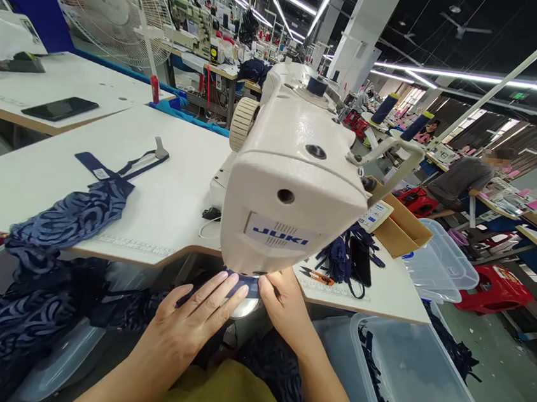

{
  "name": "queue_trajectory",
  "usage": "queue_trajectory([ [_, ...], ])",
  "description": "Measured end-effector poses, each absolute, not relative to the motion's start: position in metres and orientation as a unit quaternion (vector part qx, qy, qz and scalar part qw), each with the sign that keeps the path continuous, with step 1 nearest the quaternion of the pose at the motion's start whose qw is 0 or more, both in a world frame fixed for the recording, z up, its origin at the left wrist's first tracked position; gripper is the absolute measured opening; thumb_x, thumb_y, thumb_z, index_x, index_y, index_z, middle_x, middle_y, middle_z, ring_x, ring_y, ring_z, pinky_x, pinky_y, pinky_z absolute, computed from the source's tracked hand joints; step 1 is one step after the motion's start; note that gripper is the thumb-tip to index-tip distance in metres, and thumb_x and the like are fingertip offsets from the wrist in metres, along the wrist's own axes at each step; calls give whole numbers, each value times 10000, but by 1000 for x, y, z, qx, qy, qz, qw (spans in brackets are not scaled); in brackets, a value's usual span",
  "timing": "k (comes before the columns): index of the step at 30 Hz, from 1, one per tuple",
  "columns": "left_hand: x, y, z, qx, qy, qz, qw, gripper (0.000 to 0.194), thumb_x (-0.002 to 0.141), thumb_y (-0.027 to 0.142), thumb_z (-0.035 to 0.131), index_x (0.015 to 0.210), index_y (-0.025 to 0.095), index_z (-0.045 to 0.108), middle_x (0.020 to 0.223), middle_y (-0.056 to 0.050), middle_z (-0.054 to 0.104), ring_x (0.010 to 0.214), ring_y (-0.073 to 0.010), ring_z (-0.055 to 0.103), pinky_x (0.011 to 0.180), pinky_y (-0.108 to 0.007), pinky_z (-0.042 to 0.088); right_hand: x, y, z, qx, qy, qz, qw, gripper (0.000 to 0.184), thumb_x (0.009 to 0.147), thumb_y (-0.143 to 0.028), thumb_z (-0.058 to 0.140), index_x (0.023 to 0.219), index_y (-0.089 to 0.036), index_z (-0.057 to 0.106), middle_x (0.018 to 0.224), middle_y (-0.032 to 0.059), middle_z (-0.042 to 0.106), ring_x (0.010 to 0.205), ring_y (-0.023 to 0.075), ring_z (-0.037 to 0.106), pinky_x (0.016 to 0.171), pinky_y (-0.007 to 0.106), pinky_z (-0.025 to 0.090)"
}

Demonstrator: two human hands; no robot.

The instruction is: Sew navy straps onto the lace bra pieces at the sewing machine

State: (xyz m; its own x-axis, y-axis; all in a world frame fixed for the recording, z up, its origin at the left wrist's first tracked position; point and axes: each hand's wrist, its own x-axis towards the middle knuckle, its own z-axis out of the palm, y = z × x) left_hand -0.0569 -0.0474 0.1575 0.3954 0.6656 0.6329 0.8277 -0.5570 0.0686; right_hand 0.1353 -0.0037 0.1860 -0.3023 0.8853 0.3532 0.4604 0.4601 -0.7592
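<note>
A navy fabric strip [246, 286] lies under the head of a white JUKI sewing machine [293, 191], above a round light metal part [244, 308]. From the left, my left hand [191, 317] rests its outstretched fingers flat on the strip. My right hand [287, 305] pinches the strip's right end, thumb and index finger close to the machine head. The needle and presser foot are hidden behind the machine head. A navy patterned bra [80, 207] lies on the table to the left, its patterned part hanging over the front edge.
Orange-handled thread snips [317, 276], navy straps [336, 259] and a dark phone [360, 262] lie right of the machine, near a cardboard box [402, 231]. Clear plastic bins [418, 370] stand below. Navy patterned garments [19, 328] heap at lower left. A co-worker [463, 177] sits far right.
</note>
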Motion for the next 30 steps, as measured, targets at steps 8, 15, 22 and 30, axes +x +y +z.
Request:
queue_trajectory([
  [8, -58, -44, 159, -822, -447, -327, 131, 440, 995, 190, 242, 1347, 333, 464, 1280, -1, 618, 1140, -152, 577, 983, -340, 285, 133, 0, 186, -444, -758, 260, 401, 226, 920, -122, 419, 899, -226, 618, 1028, 52, 575, 1106, 177, 514, 997, 319, 391],
  [15, -54, -47, 161, -815, -461, -331, 118, 448, 991, 159, 242, 1312, 332, 504, 1281, 12, 617, 1141, -133, 571, 1002, -331, 267, 132, -1, 184, -455, -753, 252, 403, 231, 913, -137, 415, 871, -219, 627, 1002, 58, 562, 1130, 188, 505, 983, 321, 403],
  [22, -57, -45, 155, -819, -446, -335, 132, 443, 990, 180, 254, 1355, 322, 460, 1291, -2, 609, 1156, -137, 564, 1010, -318, 265, 131, -1, 186, -457, -750, 261, 400, 246, 910, -134, 409, 908, -221, 639, 1044, 64, 558, 1163, 198, 490, 979, 331, 415],
  [30, -60, -47, 153, -809, -460, -350, 106, 430, 1000, 254, 229, 1330, 326, 496, 1247, -43, 636, 1150, -146, 569, 1027, -320, 247, 129, -1, 179, -465, -743, 263, 402, 234, 903, -144, 415, 880, -213, 638, 1036, 73, 546, 970, 196, 558, 934, 359, 448],
])
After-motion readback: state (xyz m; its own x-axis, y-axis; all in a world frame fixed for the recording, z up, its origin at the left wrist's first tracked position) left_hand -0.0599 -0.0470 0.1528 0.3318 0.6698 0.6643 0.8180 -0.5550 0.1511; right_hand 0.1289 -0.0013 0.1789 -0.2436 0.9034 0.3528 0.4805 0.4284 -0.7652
